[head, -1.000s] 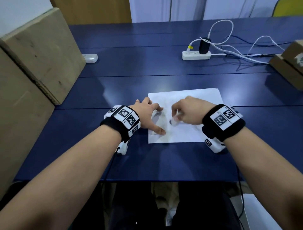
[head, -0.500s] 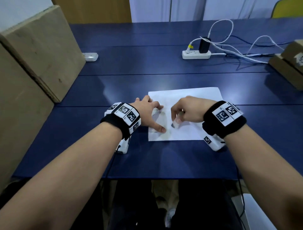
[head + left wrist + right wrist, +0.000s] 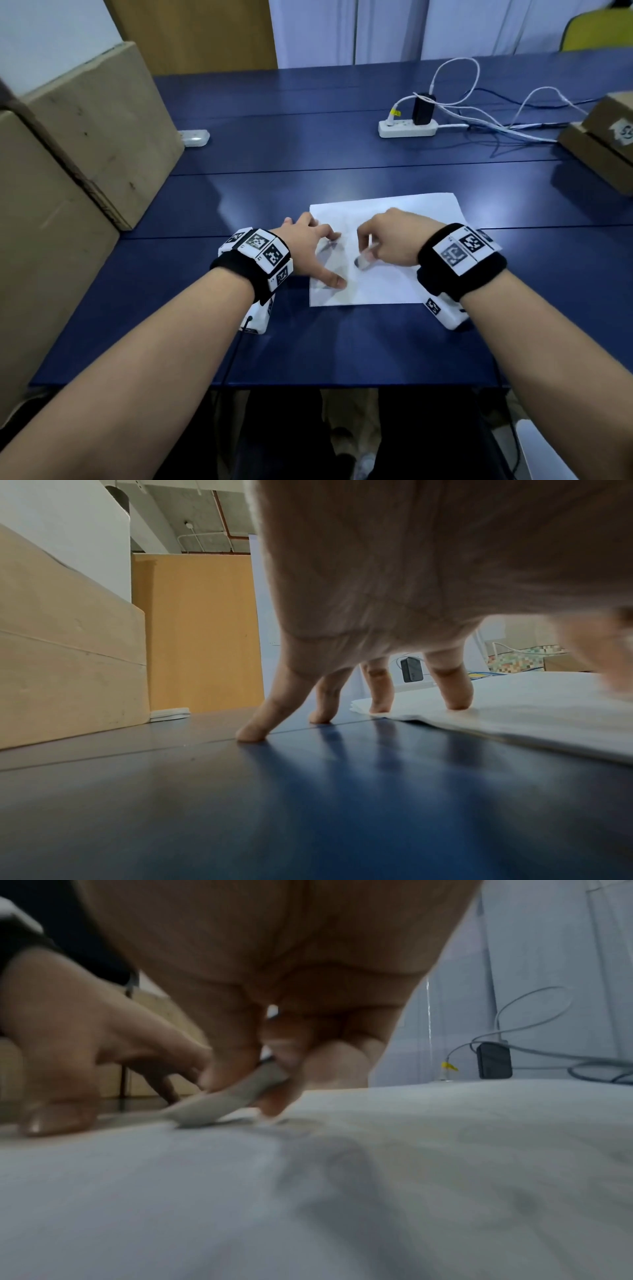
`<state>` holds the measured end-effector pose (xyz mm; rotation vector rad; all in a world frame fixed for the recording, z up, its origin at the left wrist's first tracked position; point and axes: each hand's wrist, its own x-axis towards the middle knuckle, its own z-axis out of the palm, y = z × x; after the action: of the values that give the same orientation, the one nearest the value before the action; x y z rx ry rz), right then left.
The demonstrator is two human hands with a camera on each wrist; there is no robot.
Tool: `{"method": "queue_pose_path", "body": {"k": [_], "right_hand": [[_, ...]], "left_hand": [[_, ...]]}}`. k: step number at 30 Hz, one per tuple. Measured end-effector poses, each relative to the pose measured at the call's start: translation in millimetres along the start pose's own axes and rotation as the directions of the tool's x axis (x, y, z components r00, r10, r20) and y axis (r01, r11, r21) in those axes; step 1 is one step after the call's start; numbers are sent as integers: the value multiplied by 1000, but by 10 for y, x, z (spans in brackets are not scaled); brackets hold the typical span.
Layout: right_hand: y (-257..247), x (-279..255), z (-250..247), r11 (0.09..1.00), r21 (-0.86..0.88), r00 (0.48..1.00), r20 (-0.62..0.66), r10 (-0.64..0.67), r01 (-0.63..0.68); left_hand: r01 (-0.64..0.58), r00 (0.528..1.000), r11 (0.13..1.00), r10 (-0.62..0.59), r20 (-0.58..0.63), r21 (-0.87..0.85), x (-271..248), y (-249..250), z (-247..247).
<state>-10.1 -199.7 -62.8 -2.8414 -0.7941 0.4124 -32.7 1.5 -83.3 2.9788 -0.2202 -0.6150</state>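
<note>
Head view: left hand (image 3: 308, 250) spread straight, pinning paper (image 3: 411, 219) on blue table (image 3: 342, 349); right hand (image 3: 390, 240) pinching whitish tool (image 3: 362, 262), tip down on paper. Left wrist: two fingertips (image 3: 457, 702) on paper, two on table. Right wrist: blurry, tool angled low. Risk imo: skidding or creasing paper if easing off pin. Room: cardboard boxes (image 3: 96, 130) left, power strip (image 3: 407, 129) far back.

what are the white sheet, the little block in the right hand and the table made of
The white sheet looks like matte paper: thin, wavy edge. The little block pinched by the right hand is probably a rubber eraser: dull off-white, dark smudged tip. The table seems blue laminate or painted board, semi-gloss, showing reflections.
</note>
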Motion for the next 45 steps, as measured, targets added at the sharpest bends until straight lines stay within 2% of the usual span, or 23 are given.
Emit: {"method": "queue_pose_path", "body": {"k": [2, 3, 6, 7, 8, 11, 12, 13, 17, 19, 22, 23, 25, 27, 29, 31, 32, 33, 37, 38, 42, 43, 45], "right_hand": [[1, 28, 5, 999, -33, 994, -105, 11, -14], [11, 19, -6, 1000, -10, 997, -79, -4, 3], [29, -69, -53, 996, 73, 982, 175, -71, 58], [15, -80, -53, 996, 70, 976, 206, -66, 52], [1, -75, -43, 998, 55, 983, 178, -43, 33], [-28, 17, -19, 998, -43, 996, -71, 50, -53], [-25, 29, -24, 996, -63, 994, -102, 49, -55], [-16, 26, -36, 998, -56, 997, -75, 35, -39], [26, -62, -69, 999, 22, 974, 221, -42, 38], [14, -36, -38, 1000, -10, 988, 154, -6, 8], [30, 25, -43, 996, -52, 995, -80, 62, -66], [36, 27, -49, 998, -37, 997, -71, 42, -44], [46, -16, -77, 999, 4, 996, 78, -42, 41], [24, -61, -64, 998, 6, 975, 214, -65, 65], [15, -42, -41, 999, -26, 989, 144, -29, 33], [23, 2, -44, 997, -82, 999, -41, 11, -15], [35, 12, -46, 996, -83, 996, -89, 9, -17], [45, 10, -50, 998, -65, 996, -84, -14, 9], [33, -96, -43, 996, 17, 980, 174, -93, 91], [18, -110, -33, 997, 2, 984, 163, -77, 77], [53, -37, -41, 998, -62, 995, -101, 18, -25], [73, -37, -51, 999, -46, 995, -95, 10, -14], [114, -75, -72, 999, -10, 999, 14, -44, 44]], "left_hand": [[0, 1000, 1000, 0, -5, -2, 23, -11, 8], [3, 1000, 1000, -3, -6, -2, 30, -16, 5], [8, 1000, 1000, -8, -2, 5, 33, -15, 6], [12, 1000, 1000, -12, -2, 4, 30, -16, -1], [13, 1000, 1000, -13, -3, 3, 30, -11, -3], [12, 1000, 1000, -12, -5, 1, 28, -6, -14], [11, 1000, 1000, -11, -5, 1, 29, -6, -15], [11, 1000, 1000, -11, -5, 1, 29, -8, -17], [16, 1000, 1000, -16, -2, 4, 19, -3, -26], [19, 1000, 1000, -19, 2, 1, 11, 10, -33], [17, 1000, 1000, -17, 5, 5, 15, 22, -40], [19, 1000, 1000, -19, 4, 9, 14, 17, -39], [19, 1000, 1000, -19, -3, 15, 16, 13, -33], [16, 1000, 1000, -16, -8, 18, 16, 8, -24], [19, 1000, 1000, -19, -7, 10, 20, 12, -20], [19, 1000, 1000, -19, -4, 1, 23, 14, -22], [19, 1000, 1000, -19, -3, -1, 25, 19, -19], [20, 1000, 1000, -20, -5, 0, 26, 16, -20], [25, 1000, 1000, -25, -6, 6, 28, 11, -24], [26, 1000, 1000, -26, -3, 2, 27, 14, -26], [23, 1000, 1000, -23, -8, -17, 22, 16, -22], [24, 1000, 1000, -24, -10, -17, 21, 12, -22], [26, 1000, 1000, -26, -10, -9, 18, 12, -22]]}}
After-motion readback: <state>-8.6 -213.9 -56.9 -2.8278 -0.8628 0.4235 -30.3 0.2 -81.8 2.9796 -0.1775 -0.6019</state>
